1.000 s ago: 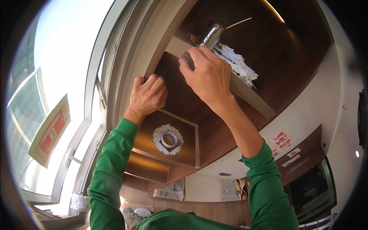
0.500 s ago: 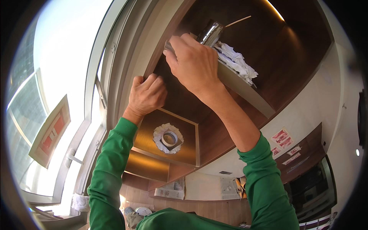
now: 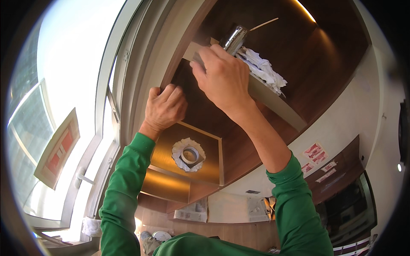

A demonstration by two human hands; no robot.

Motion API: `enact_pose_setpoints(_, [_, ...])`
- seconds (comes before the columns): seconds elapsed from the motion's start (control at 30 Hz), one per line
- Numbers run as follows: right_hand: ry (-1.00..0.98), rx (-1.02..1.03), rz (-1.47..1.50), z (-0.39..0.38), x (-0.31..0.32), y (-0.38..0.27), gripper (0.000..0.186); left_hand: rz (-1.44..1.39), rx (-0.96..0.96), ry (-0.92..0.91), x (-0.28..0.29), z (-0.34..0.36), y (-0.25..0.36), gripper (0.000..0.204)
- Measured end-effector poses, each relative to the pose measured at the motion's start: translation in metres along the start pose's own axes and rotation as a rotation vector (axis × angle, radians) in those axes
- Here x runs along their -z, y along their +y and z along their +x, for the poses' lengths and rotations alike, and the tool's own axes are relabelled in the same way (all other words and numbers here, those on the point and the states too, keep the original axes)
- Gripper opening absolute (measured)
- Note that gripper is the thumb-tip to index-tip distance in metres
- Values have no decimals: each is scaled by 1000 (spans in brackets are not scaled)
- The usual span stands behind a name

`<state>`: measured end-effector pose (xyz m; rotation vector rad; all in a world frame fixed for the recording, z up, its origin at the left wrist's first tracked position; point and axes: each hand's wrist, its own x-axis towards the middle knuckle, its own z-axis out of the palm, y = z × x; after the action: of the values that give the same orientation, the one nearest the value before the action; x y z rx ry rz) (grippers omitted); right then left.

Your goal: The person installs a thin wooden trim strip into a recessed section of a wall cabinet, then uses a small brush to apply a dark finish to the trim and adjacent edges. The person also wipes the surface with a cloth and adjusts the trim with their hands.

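My right hand (image 3: pixel 226 79) is raised at the open-fronted brown cabinet, its fingers pinched together beside the shelf end. A small greyish thing shows at its fingertips, too blurred to name. Lower and to the left, my left hand (image 3: pixel 165 106) is closed at the cabinet's left side edge; whatever its fingers grip is hidden. Just beyond my right hand stands a shiny metal can (image 3: pixel 235 37) with a thin stick (image 3: pixel 264 24) poking out. Beside the can lies a crumpled white cloth (image 3: pixel 264 68) on the shelf (image 3: pixel 273 98).
A roll of tape (image 3: pixel 197 154) rests on a ragged white pad (image 3: pixel 176 154) on a lower golden-brown panel (image 3: pixel 213 149). To the left is an open window with a handle (image 3: pixel 81 176). A light strip (image 3: pixel 306 10) glows inside the cabinet. Newspaper (image 3: pixel 192 212) lies below.
My right hand has shifted slightly right and down, away from the cabinet's left edge, with the greyish thing at its fingertips. The left hand has barely moved.
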<state>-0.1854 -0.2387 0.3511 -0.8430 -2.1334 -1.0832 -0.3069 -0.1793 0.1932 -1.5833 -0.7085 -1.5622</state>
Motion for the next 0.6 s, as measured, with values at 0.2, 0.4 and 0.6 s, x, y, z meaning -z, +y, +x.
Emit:
enact_pose_setpoints(0.2, [1,-12,49,-2,0,2,17,19,-2,7,0,0,1,20])
enact_pose_setpoints(0.4, [35,9,52,5,11,-6,16,-9,-5,-23,-4,2,8,17])
enact_pose_setpoints(0.6, [-60,-246,538,-136,101,-18,16,-119,171,-32,23,19,11,11])
